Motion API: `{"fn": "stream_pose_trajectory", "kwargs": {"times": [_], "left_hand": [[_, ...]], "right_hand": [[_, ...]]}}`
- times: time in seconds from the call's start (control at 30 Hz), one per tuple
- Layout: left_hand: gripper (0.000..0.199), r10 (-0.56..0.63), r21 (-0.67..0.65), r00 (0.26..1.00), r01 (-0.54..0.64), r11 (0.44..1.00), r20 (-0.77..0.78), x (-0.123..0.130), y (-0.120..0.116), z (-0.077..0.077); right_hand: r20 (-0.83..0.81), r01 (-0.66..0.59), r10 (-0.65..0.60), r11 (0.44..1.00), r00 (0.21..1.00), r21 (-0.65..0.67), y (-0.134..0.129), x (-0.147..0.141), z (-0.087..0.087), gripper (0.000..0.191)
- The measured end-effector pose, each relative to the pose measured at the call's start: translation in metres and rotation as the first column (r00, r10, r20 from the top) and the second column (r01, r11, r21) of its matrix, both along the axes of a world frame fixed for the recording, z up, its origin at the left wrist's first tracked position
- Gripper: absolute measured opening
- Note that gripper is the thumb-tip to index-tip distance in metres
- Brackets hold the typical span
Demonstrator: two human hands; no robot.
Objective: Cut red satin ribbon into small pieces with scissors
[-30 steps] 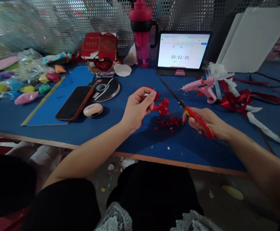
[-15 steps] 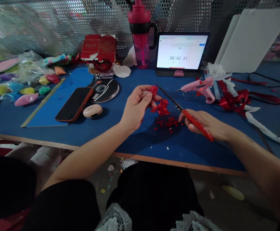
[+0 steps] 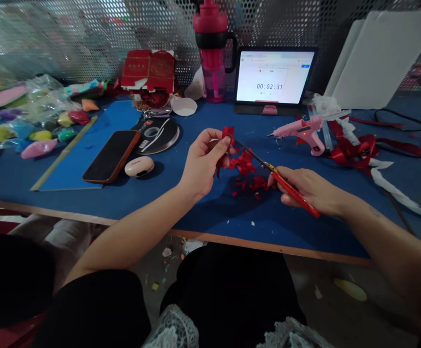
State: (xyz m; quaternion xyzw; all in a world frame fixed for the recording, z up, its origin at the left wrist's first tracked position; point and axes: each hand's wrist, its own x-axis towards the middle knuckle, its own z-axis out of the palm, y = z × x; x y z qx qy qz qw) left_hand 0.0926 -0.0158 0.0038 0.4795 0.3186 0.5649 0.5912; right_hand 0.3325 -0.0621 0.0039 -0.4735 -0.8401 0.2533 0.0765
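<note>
Between thumb and fingers, my left hand pinches a piece of red ribbon, part of which hangs below the fingers. My right hand is closed around the red handles of a pair of scissors. Their dark blades point up and left, with the tips at the ribbon's right edge beside my left fingertips. Below the blades lie larger cut red ribbon pieces and a scatter of small red scraps on the blue tabletop.
A pink glue gun and loose red ribbon lie to the right. A tablet and pink bottle stand behind. To the left are a phone, earbud case, ribbon spool and colourful bagged lumps.
The scissors' tips have come left and down, from just clear of the ribbon to its edge. In my left hand the ribbon has turned slightly and more of it shows below the fingers.
</note>
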Motion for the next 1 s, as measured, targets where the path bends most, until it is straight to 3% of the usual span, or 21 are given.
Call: {"fn": "stream_pose_trajectory", "kwargs": {"times": [0.27,0.6,1.0], "left_hand": [[0.008,-0.029,0.032,1.000,0.028,0.999,0.006,0.000,0.001,-0.004],[0.011,-0.049,0.026,0.998,0.050,0.998,-0.025,0.000,-0.002,0.000],[0.011,-0.098,-0.048,0.994,0.096,0.994,-0.044,-0.001,-0.004,0.009]], "right_hand": [[0.006,0.012,-0.012,1.000,1.000,0.006,0.000,0.001,0.000,0.062],[0.041,0.021,-0.023,0.999,0.999,0.050,0.001,-0.001,0.000,0.064],[-0.083,-0.028,0.024,0.998,0.996,-0.053,0.002,-0.001,0.004,0.057]]}}
